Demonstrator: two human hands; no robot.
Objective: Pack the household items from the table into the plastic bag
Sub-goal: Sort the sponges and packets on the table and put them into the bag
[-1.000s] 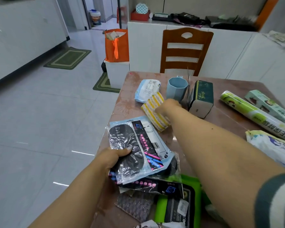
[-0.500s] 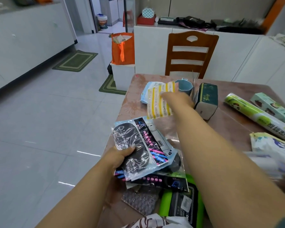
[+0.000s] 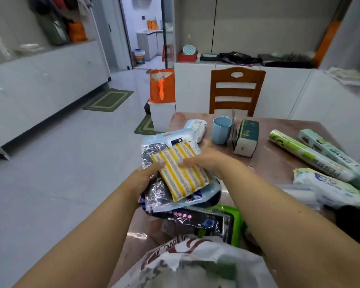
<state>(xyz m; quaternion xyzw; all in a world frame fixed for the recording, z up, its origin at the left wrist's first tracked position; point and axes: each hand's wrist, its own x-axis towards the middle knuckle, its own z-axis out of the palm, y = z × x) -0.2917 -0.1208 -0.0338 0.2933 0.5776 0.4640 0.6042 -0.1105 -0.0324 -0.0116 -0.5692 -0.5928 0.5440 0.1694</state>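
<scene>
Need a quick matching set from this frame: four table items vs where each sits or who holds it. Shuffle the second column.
Things:
1. yellow striped pack
2. blue cup
3. green tissue box
4. plastic bag

Places:
A. nearest the camera, bottom of the view
B. standing upright at the table's far edge
C. held between both hands, on top of the packet stack
D. on the table, just right of the cup

Pairs: 1-C, 2-B, 3-D, 4-A

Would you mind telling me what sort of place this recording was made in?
Most likely a home dining area: a wooden chair stands at a table strewn with household goods, white cabinets line the tiled floor, and a doorway behind shows another room.
</scene>
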